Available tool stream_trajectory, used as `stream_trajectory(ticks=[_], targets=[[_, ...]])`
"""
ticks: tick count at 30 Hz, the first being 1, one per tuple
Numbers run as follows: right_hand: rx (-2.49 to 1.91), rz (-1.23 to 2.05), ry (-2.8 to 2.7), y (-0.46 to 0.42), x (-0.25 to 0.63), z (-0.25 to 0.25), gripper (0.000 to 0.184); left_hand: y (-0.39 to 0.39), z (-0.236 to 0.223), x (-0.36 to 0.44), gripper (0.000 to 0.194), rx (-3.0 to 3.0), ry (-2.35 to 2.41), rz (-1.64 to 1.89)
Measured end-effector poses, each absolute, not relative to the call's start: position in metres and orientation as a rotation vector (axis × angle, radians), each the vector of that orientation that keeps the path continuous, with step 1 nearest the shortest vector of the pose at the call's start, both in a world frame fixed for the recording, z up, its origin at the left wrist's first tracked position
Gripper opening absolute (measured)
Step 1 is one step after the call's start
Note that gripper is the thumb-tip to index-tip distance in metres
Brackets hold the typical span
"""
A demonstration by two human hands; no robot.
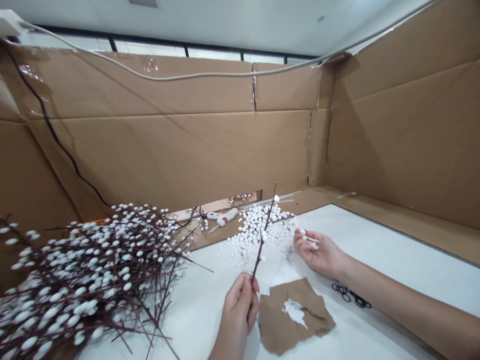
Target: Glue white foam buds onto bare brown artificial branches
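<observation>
My left hand [240,305] is closed around the lower end of a thin brown twig [261,245], which stands nearly upright. A few small white balls sit along that twig, one of them near its top. My right hand [318,252] is turned palm up with its fingers curled, and several white balls [314,245] lie in it, one held at the fingertips. Just beyond my hands spreads a pile of loose white balls [258,220]. Between my wrists, a torn piece of brown cardboard [273,330] carries a smear of white paste [295,313].
A large heap of twigs with white balls [93,270] covers the left side. Behind the loose balls lies a glue gun [225,217] near clear glue sticks [287,196]. Black rings [350,294] lie under my right forearm. Cardboard walls [180,145] enclose the white table [393,250].
</observation>
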State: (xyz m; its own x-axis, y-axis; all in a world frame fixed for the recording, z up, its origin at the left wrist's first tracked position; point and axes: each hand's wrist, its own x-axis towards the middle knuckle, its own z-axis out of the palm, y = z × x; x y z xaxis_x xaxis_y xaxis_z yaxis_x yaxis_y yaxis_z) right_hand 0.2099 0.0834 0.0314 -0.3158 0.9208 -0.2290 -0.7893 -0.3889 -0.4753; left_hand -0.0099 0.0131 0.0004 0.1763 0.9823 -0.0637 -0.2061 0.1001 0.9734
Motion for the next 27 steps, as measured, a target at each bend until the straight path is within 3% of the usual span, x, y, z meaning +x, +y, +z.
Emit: stream_trajectory(ticks=[11, 16, 27], targets=[[-0.736, 2.002, -0.379, 0.061, 0.189, 0.039, 0.012, 0.003, 0.011, -0.005, 0.050, 1.079, 0.923, 1.102], [-0.812, 2.014, -0.635, 0.045, 0.178, 0.039, 0.024, 0.004, 0.008, -0.005, 0.049, 1.099, 0.893, 1.100], [-0.850, 1.941, -1.096, 0.021, 0.161, 0.037, 0.021, 0.001, 0.012, -0.004, 0.045, 1.065, 0.957, 1.122]])
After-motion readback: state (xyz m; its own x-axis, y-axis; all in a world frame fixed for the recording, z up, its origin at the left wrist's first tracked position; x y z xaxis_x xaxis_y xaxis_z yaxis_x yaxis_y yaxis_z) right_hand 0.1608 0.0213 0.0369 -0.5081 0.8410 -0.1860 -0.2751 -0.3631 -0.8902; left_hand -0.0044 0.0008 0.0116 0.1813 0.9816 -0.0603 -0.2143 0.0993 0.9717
